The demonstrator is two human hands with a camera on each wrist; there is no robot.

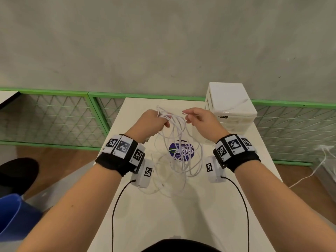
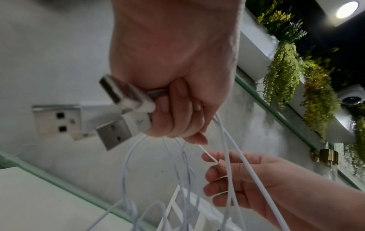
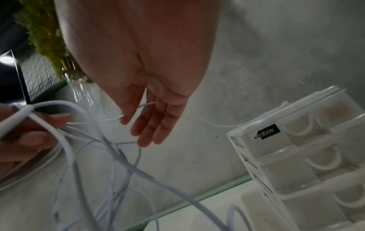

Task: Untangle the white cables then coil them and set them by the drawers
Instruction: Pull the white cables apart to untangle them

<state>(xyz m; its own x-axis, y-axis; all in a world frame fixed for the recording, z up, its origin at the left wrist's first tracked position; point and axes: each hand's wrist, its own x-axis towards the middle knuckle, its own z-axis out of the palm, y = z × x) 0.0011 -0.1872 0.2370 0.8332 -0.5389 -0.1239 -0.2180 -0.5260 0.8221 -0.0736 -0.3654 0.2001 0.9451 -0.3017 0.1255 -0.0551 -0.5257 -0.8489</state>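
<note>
A tangle of thin white cables (image 1: pixel 179 128) hangs from my left hand (image 1: pixel 156 120) down to the white table (image 1: pixel 163 215), where its loops lie over a round purple sticker (image 1: pixel 172 149). In the left wrist view, my left hand (image 2: pixel 173 109) grips several strands in a fist, with USB plugs (image 2: pixel 112 132) sticking out of it. My right hand (image 1: pixel 198 119) is level with it, a little to the right. Its thumb and fingers (image 3: pixel 150 121) pinch one thin strand (image 3: pixel 110 119) that runs across from the left hand. The white drawer unit (image 1: pixel 231 106) stands at the table's far right corner.
A green mesh fence (image 1: pixel 54 115) runs behind the table below a grey wall. A blue bin (image 1: pixel 14 215) and a dark shape (image 1: pixel 16 173) sit on the floor at the left. Another white cord (image 1: pixel 318 166) trails on the floor at the right.
</note>
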